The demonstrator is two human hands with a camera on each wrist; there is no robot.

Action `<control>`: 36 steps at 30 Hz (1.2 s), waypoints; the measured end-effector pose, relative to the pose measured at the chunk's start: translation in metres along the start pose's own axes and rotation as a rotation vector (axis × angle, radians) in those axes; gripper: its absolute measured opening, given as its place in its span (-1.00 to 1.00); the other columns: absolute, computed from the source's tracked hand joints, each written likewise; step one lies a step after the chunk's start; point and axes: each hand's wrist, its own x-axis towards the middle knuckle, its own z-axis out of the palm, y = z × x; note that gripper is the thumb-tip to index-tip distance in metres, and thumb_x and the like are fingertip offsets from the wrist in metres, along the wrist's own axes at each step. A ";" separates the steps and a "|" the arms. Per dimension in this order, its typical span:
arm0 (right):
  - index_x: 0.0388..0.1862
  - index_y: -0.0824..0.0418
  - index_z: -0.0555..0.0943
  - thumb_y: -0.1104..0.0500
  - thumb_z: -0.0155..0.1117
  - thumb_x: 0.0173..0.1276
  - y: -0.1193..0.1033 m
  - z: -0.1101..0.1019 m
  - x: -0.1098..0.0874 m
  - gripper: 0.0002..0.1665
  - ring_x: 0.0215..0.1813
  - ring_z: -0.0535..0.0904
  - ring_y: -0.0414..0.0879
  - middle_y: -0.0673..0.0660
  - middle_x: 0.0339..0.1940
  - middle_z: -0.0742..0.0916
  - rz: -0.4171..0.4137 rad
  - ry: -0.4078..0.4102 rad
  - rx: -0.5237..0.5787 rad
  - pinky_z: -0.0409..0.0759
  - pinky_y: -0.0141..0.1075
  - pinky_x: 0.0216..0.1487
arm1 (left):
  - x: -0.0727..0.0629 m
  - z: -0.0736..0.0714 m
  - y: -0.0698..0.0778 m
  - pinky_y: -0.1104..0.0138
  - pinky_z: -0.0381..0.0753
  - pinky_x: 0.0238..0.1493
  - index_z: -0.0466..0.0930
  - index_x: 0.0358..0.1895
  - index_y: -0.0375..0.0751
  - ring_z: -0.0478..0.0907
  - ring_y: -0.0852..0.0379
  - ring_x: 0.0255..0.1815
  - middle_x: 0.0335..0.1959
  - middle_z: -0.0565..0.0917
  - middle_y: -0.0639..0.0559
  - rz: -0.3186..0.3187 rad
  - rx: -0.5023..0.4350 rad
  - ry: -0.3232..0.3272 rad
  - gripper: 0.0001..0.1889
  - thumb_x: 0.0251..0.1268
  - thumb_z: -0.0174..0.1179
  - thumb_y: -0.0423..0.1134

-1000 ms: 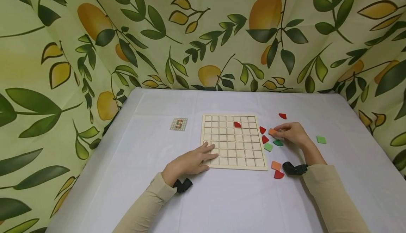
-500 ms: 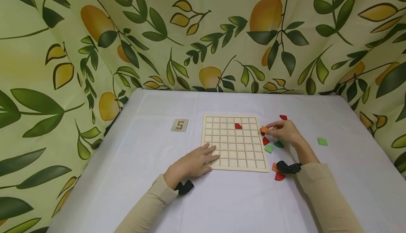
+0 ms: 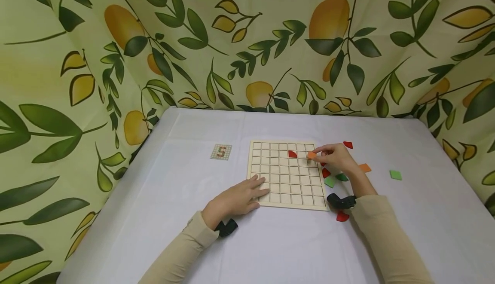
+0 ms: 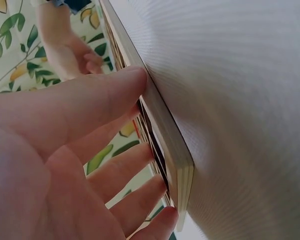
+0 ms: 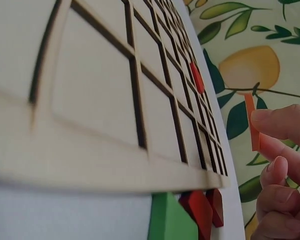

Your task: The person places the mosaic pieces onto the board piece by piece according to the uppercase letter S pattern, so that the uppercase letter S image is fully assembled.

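Note:
My right hand [image 3: 337, 158] pinches an orange square tile [image 3: 311, 155] between thumb and fingertips, over the right columns of the wooden grid board [image 3: 280, 181]. In the right wrist view the orange tile [image 5: 252, 122] is seen edge-on, above the board's surface. A red quarter-round tile [image 3: 292, 154] lies in a cell of an upper row. My left hand [image 3: 237, 197] rests with spread fingers on the board's lower left corner. In the left wrist view its thumb [image 4: 115, 85] lies along the board's side edge [image 4: 170, 142].
Right of the board lie a red tile [image 3: 326, 172], a light green square [image 3: 329, 182] and a dark green tile [image 3: 342, 177]. Farther out are an orange square [image 3: 365, 168], another green square [image 3: 395, 175] and red pieces [image 3: 348, 145]. A small pattern card [image 3: 221, 151] lies left.
My right hand has carried the orange tile leftward from the loose pieces to over the board. Another orange square has come into view behind that hand. The left hand keeps its place.

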 end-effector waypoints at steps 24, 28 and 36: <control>-0.01 0.32 0.68 0.15 0.38 0.21 -0.019 0.034 0.030 -0.61 -0.35 0.35 -0.13 -0.04 -0.51 0.47 -0.073 -0.037 0.038 0.35 -0.38 -0.38 | 0.000 -0.001 0.002 0.05 0.18 0.57 0.35 0.40 0.00 -0.01 -0.13 0.62 0.55 0.17 -0.10 -0.014 -0.072 -0.007 -0.50 0.42 0.09 -0.17; -0.02 0.34 0.68 0.15 0.39 0.21 -0.021 0.040 0.034 -0.60 -0.41 0.34 -0.17 -0.07 -0.56 0.46 -0.103 -0.050 0.035 0.33 -0.39 -0.38 | 0.000 -0.001 0.001 0.04 0.18 0.57 0.35 0.40 0.01 -0.01 -0.12 0.62 0.55 0.17 -0.09 -0.019 -0.071 -0.012 -0.50 0.41 0.10 -0.17; -0.01 0.36 0.68 0.19 0.40 0.20 -0.027 0.046 0.037 -0.61 -0.48 0.30 -0.20 -0.07 -0.61 0.44 -0.144 -0.063 0.039 0.31 -0.42 -0.40 | 0.001 0.000 0.001 0.04 0.17 0.57 0.35 0.40 0.02 -0.02 -0.13 0.62 0.55 0.17 -0.09 -0.023 -0.081 -0.015 -0.50 0.41 0.10 -0.17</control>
